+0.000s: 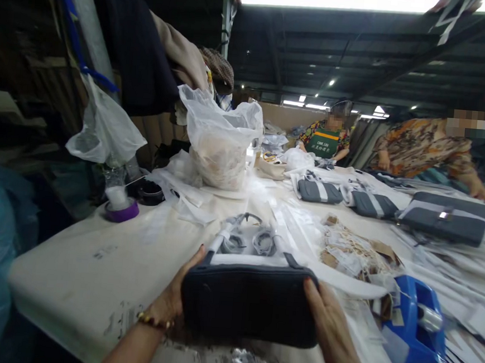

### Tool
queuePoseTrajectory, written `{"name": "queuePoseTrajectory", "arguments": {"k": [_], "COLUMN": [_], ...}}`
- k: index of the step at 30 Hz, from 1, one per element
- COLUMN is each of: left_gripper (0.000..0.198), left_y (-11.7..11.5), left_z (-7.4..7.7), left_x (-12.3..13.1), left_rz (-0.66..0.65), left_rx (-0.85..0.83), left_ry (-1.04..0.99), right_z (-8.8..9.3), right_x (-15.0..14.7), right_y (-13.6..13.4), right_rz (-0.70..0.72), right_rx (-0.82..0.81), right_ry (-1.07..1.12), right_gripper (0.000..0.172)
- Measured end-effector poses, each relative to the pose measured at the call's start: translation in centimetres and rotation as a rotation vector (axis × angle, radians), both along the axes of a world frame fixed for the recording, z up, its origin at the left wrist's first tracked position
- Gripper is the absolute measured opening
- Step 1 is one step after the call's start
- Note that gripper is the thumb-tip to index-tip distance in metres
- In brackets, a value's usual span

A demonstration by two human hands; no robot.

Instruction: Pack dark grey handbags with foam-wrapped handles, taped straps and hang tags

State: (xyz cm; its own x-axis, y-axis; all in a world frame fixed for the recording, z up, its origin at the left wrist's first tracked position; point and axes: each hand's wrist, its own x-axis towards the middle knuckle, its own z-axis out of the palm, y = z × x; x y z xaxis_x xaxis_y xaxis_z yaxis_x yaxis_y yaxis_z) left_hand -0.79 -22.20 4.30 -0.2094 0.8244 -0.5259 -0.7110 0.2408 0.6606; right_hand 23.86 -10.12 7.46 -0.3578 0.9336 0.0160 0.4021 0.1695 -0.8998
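Note:
A dark handbag (249,305) is held up between both of my hands, just above the near edge of the table. My left hand (177,296) grips its left end, and a beaded bracelet circles that wrist. The right end is gripped by my right hand (327,311), with the fingertips on the bag's side. White-wrapped handles (217,241) stretch away from the bag's top edge. Between the handles lie coiled pieces in clear plastic (264,242). My lower fingers are hidden behind the bag.
A blue tape dispenser (415,329) stands at right, beside a heap of stringed tags (352,249). More dark bags (445,217) lie farther back. On the left are a purple tape roll (121,211) and a full white plastic bag (222,146). Two people work across the table.

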Motion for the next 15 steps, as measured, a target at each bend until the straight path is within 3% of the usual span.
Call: {"name": "queuePoseTrajectory", "arguments": {"k": [3,6,10,15], "left_gripper": [0.042,0.049,0.059,0.057], "left_y": [-0.5,-1.2,-1.8,-1.4], "left_z": [1.7,2.6,3.4,3.1], "left_x": [-2.7,-3.4,-3.2,-3.3], "left_rz": [-0.033,-0.018,-0.147,-0.174], "left_rx": [0.006,0.134,0.245,0.158], "left_ry": [0.125,0.457,0.595,0.585], "right_z": [-2.8,-4.8,-3.8,-2.6], "right_x": [1.4,3.0,3.5,2.0], "right_y": [-3.1,-2.6,1.1,4.4], "right_rz": [-0.011,-0.14,-0.196,0.025], "right_rx": [-0.039,0.034,0.245,0.27], "right_ry": [0.003,-0.003,-0.029,-0.055], "right_gripper": [0.058,0.054,0.049,0.036]}}
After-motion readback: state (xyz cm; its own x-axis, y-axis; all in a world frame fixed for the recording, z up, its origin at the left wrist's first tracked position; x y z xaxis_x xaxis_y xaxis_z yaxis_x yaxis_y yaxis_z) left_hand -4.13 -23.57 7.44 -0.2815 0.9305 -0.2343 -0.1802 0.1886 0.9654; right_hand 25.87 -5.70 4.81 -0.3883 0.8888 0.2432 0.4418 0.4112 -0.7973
